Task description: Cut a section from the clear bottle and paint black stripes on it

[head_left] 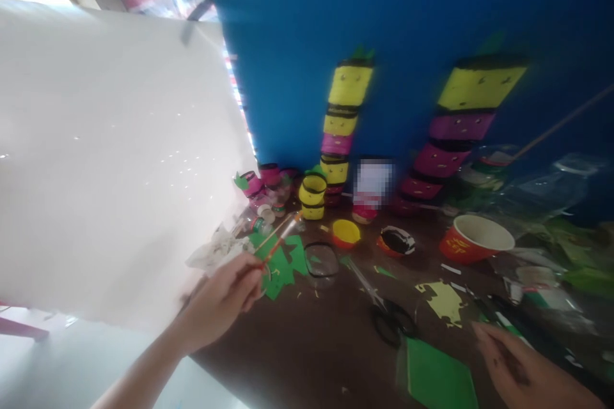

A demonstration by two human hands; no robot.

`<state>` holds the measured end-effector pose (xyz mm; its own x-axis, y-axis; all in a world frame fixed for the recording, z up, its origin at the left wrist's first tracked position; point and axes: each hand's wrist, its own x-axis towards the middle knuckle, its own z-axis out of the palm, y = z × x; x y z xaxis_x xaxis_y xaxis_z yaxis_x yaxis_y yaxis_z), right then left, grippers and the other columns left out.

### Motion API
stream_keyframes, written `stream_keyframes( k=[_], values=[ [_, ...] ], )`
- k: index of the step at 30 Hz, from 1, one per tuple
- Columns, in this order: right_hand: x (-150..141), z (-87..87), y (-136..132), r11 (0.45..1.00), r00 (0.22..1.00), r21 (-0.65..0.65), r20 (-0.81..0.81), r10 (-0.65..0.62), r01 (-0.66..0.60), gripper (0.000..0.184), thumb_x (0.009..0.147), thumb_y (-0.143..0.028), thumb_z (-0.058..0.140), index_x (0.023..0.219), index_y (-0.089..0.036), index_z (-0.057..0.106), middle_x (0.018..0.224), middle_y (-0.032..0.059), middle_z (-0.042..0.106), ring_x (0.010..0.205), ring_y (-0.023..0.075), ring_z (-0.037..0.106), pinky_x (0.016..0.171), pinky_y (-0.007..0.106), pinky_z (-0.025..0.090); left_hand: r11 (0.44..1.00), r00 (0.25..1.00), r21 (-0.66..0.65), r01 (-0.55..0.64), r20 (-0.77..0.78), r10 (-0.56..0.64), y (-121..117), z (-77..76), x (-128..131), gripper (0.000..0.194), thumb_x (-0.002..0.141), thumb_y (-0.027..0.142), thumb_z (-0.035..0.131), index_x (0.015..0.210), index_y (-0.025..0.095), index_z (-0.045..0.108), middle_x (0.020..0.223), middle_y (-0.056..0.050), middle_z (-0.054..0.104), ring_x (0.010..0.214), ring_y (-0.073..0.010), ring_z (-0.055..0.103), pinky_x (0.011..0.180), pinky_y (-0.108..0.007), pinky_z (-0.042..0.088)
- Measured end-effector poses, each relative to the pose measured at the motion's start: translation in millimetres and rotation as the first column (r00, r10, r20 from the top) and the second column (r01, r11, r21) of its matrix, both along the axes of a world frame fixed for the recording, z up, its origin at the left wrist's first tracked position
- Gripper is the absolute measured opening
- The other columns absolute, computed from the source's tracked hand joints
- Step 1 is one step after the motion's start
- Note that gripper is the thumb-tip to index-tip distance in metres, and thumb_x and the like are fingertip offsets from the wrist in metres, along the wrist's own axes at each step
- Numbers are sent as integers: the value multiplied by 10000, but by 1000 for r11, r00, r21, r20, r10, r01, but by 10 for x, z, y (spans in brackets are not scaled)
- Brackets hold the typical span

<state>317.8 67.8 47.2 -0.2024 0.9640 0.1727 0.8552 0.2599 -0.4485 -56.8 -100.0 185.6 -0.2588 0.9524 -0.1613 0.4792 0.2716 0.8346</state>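
My left hand [237, 287] is closed around a paintbrush [278, 244] with an orange-red handle, its tip pointing up and away. A thin wooden stick [269, 236] runs beside the brush from the same fingers. Beyond the brush tip stands a short yellow ring stack [313, 195] with black bands. My right hand [522, 364], with dark smudges on it, is low at the right, near a green sheet [439, 374] and some pens [511, 326]. Its fingers are blurred and partly hidden. Black-handled scissors [391, 319] lie between my hands, blades spread slightly.
A yellow-filled paint cup [346, 233], a black-filled cup [396, 240] and a red paper cup [474, 239] stand on the dark table [288, 345]. Two tall yellow-and-purple stacks [348, 86] [463, 124] rise behind. Green scraps [281, 268] and clear plastic bottles [547, 188] lie about.
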Motion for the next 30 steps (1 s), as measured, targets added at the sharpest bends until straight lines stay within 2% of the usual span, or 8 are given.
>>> stream_keyframes(
  k=[2,4,6,9,13,16,24,30],
  values=[
    [-113,99,-77,997,991,-24,-113,73,-76,273,760,-424,450,930,-290,617,833,71,732,638,264,692,593,352,555,997,986,11,74,147,-75,101,-94,95,273,931,406,365,848,181,496,658,13,533,545,-91,476,526,-218,386],
    [-232,197,-168,990,961,-16,-243,131,-139,271,769,-410,482,968,-266,596,899,73,726,752,245,699,696,334,559,985,964,7,174,204,-171,205,-160,214,244,925,377,395,863,172,512,673,7,560,546,-86,488,534,-213,394],
    [-345,311,-264,983,922,-16,-349,166,-183,277,761,-441,526,950,-257,610,895,59,721,766,225,694,688,310,562,968,946,7,251,209,-247,292,-206,336,254,930,360,387,876,164,539,661,4,569,546,-85,486,522,-205,380],
    [-493,534,-385,954,857,-110,-476,196,-280,276,776,-433,555,970,-254,635,840,36,713,746,197,687,640,267,558,937,920,-2,349,194,-342,375,-260,487,320,949,363,340,896,158,581,657,-3,573,604,-96,508,547,-199,376],
    [-667,844,-449,936,725,-120,-668,169,-330,256,765,-434,595,912,-239,671,840,38,697,716,165,665,647,247,549,893,877,3,450,187,-442,437,-301,616,390,953,409,314,902,145,597,665,-9,566,619,-104,507,586,-208,394],
    [-769,984,-444,931,682,-124,-714,156,-343,257,752,-432,620,875,-221,698,793,38,670,657,148,627,587,240,523,866,853,7,500,172,-493,460,-308,677,420,951,426,307,857,136,596,674,-18,568,626,-110,508,622,-220,408],
    [-887,1015,-458,939,613,-84,-776,149,-334,202,732,-391,663,677,-203,710,590,17,585,534,125,520,481,233,403,855,847,-19,518,153,-510,430,-308,677,414,952,416,309,862,133,599,662,-10,560,625,-110,511,638,-223,405],
    [-897,1003,-494,954,654,-78,-744,137,-288,223,771,-382,630,647,-204,681,601,11,583,557,130,514,520,246,392,860,846,-13,510,190,-499,410,-315,667,409,947,412,329,856,124,604,646,-4,543,610,-102,497,623,-216,396]
  ],
)
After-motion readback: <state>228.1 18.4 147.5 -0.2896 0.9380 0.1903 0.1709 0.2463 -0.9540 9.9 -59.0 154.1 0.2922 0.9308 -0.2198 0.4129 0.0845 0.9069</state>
